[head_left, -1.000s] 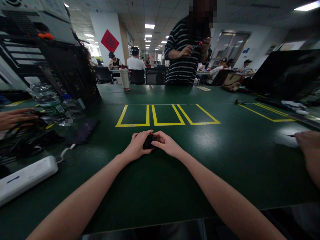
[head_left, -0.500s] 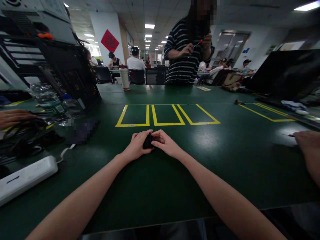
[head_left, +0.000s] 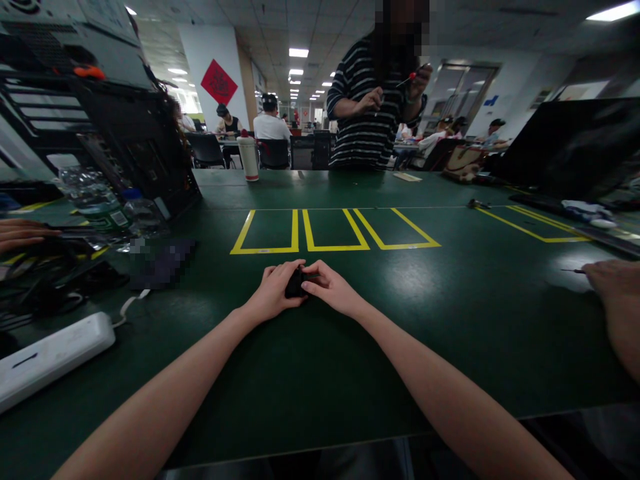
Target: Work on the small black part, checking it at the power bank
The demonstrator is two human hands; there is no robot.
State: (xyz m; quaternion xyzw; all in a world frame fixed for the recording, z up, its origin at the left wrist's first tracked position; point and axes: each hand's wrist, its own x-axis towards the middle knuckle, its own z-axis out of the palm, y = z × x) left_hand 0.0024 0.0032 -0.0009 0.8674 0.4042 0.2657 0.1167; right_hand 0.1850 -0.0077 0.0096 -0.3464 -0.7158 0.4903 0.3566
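Observation:
Between my two hands a small black object [head_left: 295, 285] sits low over the green table [head_left: 320, 380]; most of it is hidden and its kind does not show. My left hand [head_left: 274, 291] wraps round its left side, fingers over the top and thumb along the near edge. From the right, my right hand [head_left: 332, 287] pinches at its right side with thumb and fingertips. Just beyond the hands, yellow tape outlines [head_left: 337, 248] mark three open-ended boxes on the tabletop.
At left are a white power strip [head_left: 60, 357], black cables [head_left: 45, 290], plastic bottles [head_left: 95, 200] and a black computer case [head_left: 145, 147]. A white cup [head_left: 249, 157] stands far back. Another person's hand [head_left: 615, 293] holds a thin tool at right. A person in stripes [head_left: 363, 113] stands opposite.
My hands keep almost the same grip on the black object. The person opposite has shifted the hands holding a red-ended tool slightly. The neighbour's hand at right has moved a little left.

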